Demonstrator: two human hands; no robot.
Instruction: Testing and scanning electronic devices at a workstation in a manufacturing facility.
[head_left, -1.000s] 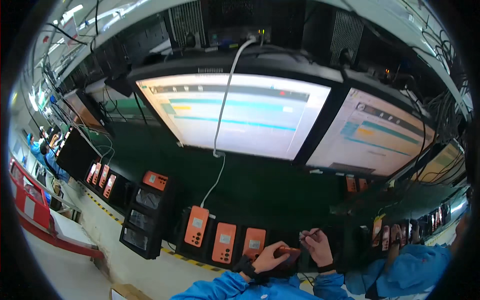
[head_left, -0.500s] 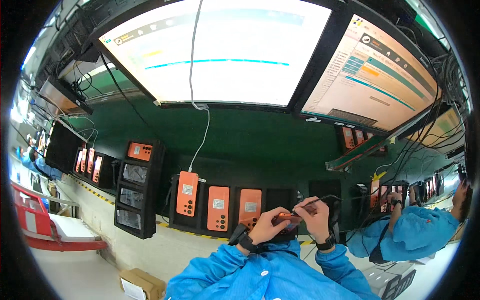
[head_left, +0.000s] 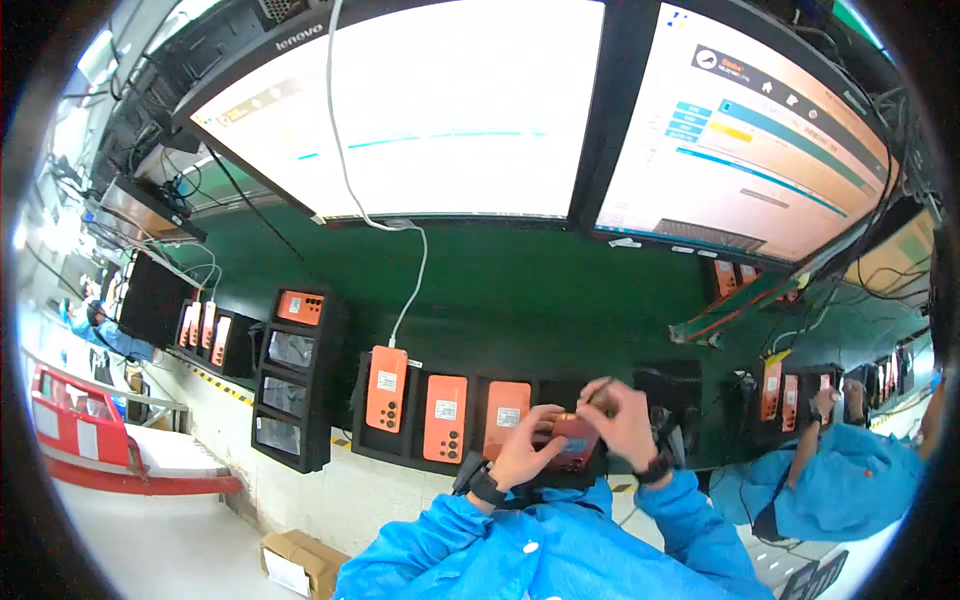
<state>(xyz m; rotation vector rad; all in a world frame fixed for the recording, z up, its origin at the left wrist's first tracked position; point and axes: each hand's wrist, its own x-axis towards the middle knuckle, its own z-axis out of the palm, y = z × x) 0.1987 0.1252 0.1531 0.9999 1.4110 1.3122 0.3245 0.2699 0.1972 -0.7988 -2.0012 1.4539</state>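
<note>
One phone (head_left: 578, 438) in left hand (head_left: 522, 452), beside right hand (head_left: 626, 428).

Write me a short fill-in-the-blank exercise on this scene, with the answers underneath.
1. The left hand grips a ____, with the right hand at its upper edge.
2. The cable crossing the large screen is ____.
3. The wearer's sleeves are ____.
4. The brown box at lower left is made of ____.

Missing words: phone; white; blue; cardboard.
</note>
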